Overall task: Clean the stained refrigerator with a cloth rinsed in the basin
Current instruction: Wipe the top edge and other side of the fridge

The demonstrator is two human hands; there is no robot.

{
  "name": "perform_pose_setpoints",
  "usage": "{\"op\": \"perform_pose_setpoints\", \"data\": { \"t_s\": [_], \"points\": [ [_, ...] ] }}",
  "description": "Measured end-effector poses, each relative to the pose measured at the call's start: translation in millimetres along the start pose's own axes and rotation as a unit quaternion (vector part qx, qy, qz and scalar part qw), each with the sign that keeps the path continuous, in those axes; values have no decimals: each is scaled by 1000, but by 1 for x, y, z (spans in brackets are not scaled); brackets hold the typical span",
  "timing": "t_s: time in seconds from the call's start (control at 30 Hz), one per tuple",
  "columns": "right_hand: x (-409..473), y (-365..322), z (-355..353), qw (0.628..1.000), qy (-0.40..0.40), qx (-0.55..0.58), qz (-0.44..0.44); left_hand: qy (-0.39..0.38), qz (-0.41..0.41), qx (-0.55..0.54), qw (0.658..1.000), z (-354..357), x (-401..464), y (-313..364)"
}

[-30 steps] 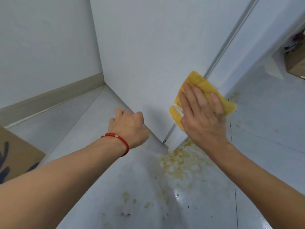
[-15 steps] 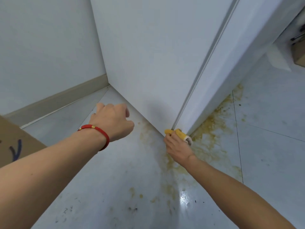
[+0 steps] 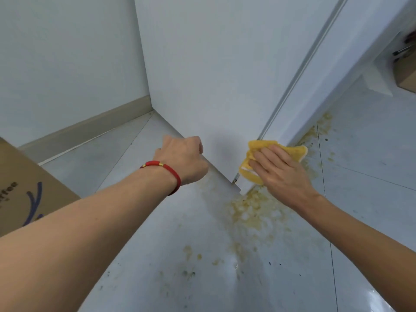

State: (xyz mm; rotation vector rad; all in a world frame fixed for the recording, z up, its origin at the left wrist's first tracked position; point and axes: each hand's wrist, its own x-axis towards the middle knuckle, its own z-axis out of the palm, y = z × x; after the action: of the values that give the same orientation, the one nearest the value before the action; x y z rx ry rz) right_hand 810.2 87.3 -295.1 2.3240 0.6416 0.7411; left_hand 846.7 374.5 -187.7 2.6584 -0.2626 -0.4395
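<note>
Cloth [image 3: 290, 150] lies under right grip [image 3: 281, 174], fingers flat, pressed against refrigerator [image 3: 213, 75] corner.

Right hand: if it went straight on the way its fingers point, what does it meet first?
The yellow cloth, which the right hand presses flat on the refrigerator near its bottom corner. Past it, up-left, the corner edge; the left hand lies further that way, depth unclear.

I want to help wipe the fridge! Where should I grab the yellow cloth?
Probably the upper-right corner of the yellow cloth, coming from the right: it sticks out free, while the right hand presses the rest flat against the refrigerator.
</note>
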Motion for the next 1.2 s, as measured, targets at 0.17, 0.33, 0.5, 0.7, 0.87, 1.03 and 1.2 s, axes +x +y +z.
{"op": "perform_pose_setpoints", "data": {
  "t_s": [0.17, 0.33, 0.5, 0.7, 0.87, 1.03, 1.2],
  "points": [
    [-9, -43, 37, 988, -100, -80, -87, -39, 111, 35, 992, 20, 8, 23],
    [-13, -78, 56, 939, -264, -81, -203, -53, 138, 67, 987, 29, 10, 24],
    [-5, -66, 40, 946, -242, -29, -214, -61, 122, 62, 989, 28, 8, 17],
    [8, 42, -35, 993, 1, 49, -103, -103, 34, 30, 994, 27, 13, 0],
    [19, 70, -51, 989, 147, 16, -13, -102, 39, 23, 994, 31, 12, 7],
    [-2, 5, 3, 997, 69, 26, -9, -101, 29, 45, 993, 25, 8, 3],
    [-12, -85, 55, 961, -235, -6, -148, -84, 26, 44, 995, 19, 1, -1]
  ]
}}
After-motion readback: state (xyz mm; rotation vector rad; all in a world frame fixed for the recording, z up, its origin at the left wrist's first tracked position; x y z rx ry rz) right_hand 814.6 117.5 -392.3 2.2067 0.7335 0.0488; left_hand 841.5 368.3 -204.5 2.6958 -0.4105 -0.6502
